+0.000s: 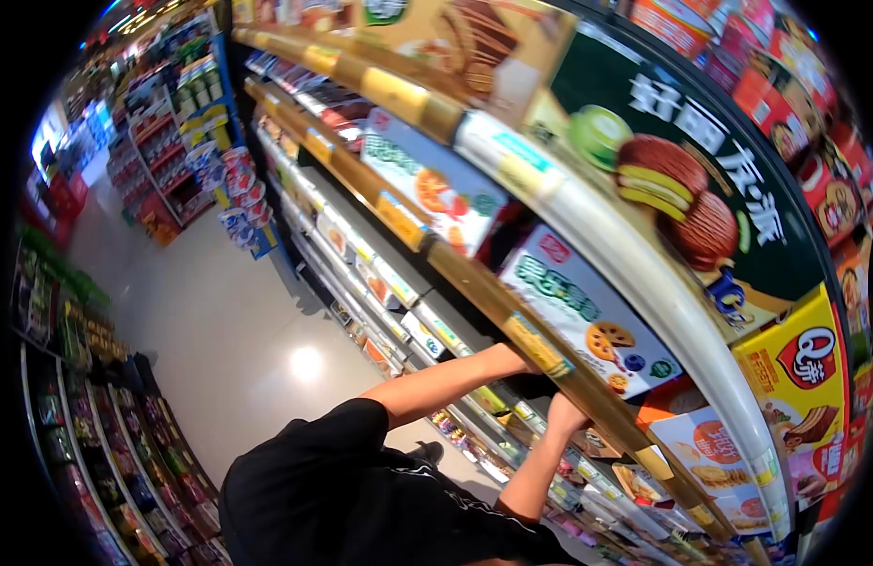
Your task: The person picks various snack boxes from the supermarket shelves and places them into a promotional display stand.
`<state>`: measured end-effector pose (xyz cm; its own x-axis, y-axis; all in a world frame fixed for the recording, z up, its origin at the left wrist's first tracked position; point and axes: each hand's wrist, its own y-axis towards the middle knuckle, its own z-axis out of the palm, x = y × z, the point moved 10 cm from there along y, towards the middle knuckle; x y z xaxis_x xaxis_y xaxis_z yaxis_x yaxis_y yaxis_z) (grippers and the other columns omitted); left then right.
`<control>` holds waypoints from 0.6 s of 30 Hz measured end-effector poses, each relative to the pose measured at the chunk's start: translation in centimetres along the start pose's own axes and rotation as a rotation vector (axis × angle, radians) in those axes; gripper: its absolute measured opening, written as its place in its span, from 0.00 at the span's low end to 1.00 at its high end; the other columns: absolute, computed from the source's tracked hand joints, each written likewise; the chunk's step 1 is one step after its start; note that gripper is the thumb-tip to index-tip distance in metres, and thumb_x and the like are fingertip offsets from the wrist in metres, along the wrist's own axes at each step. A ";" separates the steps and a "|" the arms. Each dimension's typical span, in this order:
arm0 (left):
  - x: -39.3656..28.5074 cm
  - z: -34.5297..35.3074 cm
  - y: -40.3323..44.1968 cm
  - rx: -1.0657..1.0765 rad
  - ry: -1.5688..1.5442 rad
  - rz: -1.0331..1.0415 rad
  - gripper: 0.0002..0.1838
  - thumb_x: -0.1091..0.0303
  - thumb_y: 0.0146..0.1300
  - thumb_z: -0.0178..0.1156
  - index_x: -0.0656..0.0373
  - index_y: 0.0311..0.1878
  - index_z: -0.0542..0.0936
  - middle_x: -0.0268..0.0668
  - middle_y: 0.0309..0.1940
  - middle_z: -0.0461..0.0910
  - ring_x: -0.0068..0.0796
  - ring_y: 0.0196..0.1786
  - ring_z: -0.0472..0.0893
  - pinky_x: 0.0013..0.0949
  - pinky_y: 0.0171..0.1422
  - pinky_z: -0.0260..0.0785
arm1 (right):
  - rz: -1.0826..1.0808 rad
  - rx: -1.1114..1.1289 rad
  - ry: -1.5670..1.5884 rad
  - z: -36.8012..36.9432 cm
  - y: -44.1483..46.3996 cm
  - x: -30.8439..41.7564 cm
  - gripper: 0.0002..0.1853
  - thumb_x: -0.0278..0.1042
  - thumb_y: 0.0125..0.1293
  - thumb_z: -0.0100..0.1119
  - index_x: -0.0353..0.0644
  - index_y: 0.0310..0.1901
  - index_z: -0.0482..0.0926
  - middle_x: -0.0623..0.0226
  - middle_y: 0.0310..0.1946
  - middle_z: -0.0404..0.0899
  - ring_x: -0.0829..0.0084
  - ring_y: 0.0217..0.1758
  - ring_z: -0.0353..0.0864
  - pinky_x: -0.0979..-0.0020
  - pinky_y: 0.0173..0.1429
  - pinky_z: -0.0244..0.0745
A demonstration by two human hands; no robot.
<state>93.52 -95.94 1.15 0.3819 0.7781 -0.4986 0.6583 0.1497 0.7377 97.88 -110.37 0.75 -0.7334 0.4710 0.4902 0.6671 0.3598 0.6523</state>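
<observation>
Both my arms reach into a supermarket shelf, under a brown shelf edge [474, 283] with price tags. My left hand [515, 358] goes in below that edge, and its fingers are hidden behind it. Close beside it, my right hand [567, 413] is also partly inside, with its fingers out of sight. Whatever either hand touches in there does not show. Just above the edge stands a blue-white biscuit box [587, 316] with pictures of round cookies, nearest to my hands. A similar box [432, 179] stands farther along the same shelf.
Lower shelves [399, 283] with packaged goods run below my arms. Over the upper white rail [606, 236] sits a large dark green carton [672, 141], with a yellow box [795, 368] beside it. A tiled aisle [238, 311] separates me from the opposite shelves [106, 443].
</observation>
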 end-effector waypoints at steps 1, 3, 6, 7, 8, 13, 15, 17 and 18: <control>-0.4 -0.3 -0.2 0.002 -0.002 0.012 0.22 0.65 0.66 0.66 0.58 0.63 0.80 0.50 0.57 0.83 0.52 0.60 0.81 0.47 0.65 0.74 | 0.026 -0.004 0.145 -0.3 -0.1 1.7 0.17 0.30 0.69 0.67 0.30 0.56 0.81 0.47 0.52 0.85 0.51 0.56 0.83 0.52 0.62 0.74; -0.9 -1.8 -1.5 0.050 -0.014 -0.018 0.22 0.66 0.66 0.67 0.58 0.63 0.80 0.51 0.57 0.83 0.52 0.60 0.81 0.48 0.65 0.74 | 0.076 -0.022 0.440 -0.8 -0.3 5.0 0.22 0.29 0.73 0.65 0.27 0.64 0.74 0.49 0.57 0.83 0.58 0.61 0.82 0.57 0.68 0.73; -2.0 -6.8 -5.4 0.182 0.031 -0.222 0.23 0.68 0.58 0.67 0.59 0.58 0.77 0.57 0.61 0.76 0.60 0.61 0.79 0.51 0.52 0.80 | 0.290 0.068 0.761 1.0 -5.3 9.8 0.42 0.28 0.74 0.64 0.32 0.79 0.47 0.43 0.63 0.75 0.57 0.64 0.79 0.60 0.68 0.76; -4.5 -10.4 -7.1 0.026 0.064 -0.012 0.23 0.70 0.56 0.69 0.60 0.55 0.76 0.58 0.67 0.70 0.62 0.66 0.76 0.52 0.57 0.81 | 0.199 -0.019 0.706 0.5 -6.9 12.4 0.40 0.27 0.74 0.63 0.32 0.79 0.49 0.41 0.64 0.74 0.55 0.67 0.77 0.59 0.69 0.75; -6.0 -13.2 -8.7 -0.052 0.098 0.099 0.22 0.70 0.56 0.70 0.60 0.54 0.76 0.58 0.67 0.69 0.61 0.70 0.72 0.49 0.59 0.81 | 0.199 -0.009 0.775 1.0 -8.4 14.4 0.40 0.26 0.74 0.62 0.34 0.80 0.48 0.40 0.65 0.73 0.54 0.68 0.76 0.58 0.70 0.75; -6.0 -23.1 -19.4 -0.086 0.136 0.066 0.21 0.66 0.69 0.63 0.63 0.62 0.78 0.57 0.72 0.67 0.57 0.79 0.64 0.46 0.77 0.67 | 0.212 0.004 0.965 4.4 -16.0 25.3 0.38 0.22 0.73 0.58 0.37 0.80 0.50 0.38 0.69 0.69 0.49 0.72 0.73 0.55 0.73 0.73; -4.4 -28.4 -23.5 -0.190 0.093 -0.113 0.17 0.70 0.62 0.67 0.60 0.54 0.80 0.54 0.72 0.67 0.59 0.78 0.65 0.49 0.74 0.71 | 0.159 0.080 1.017 6.5 -18.3 30.5 0.38 0.21 0.73 0.57 0.37 0.79 0.51 0.38 0.70 0.67 0.48 0.72 0.72 0.54 0.74 0.72; -7.5 -35.4 -27.3 -0.366 0.294 0.063 0.22 0.78 0.53 0.71 0.58 0.53 0.79 0.51 0.70 0.67 0.62 0.77 0.66 0.53 0.74 0.71 | 0.056 0.168 1.077 8.6 -19.6 36.0 0.36 0.20 0.72 0.56 0.35 0.78 0.52 0.40 0.71 0.64 0.48 0.73 0.71 0.53 0.73 0.73; -8.4 -38.9 -28.9 -0.447 0.312 0.051 0.27 0.84 0.45 0.72 0.57 0.51 0.77 0.50 0.67 0.68 0.65 0.75 0.68 0.56 0.73 0.71 | -0.012 0.218 1.104 9.5 -20.2 38.9 0.35 0.20 0.72 0.55 0.34 0.78 0.53 0.41 0.72 0.62 0.48 0.73 0.71 0.53 0.72 0.74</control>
<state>46.00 -83.10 1.72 0.1507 0.9251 -0.3486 0.2780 0.2987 0.9129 57.09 -91.65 1.12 -0.3816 -0.4654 0.7986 0.5888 0.5436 0.5981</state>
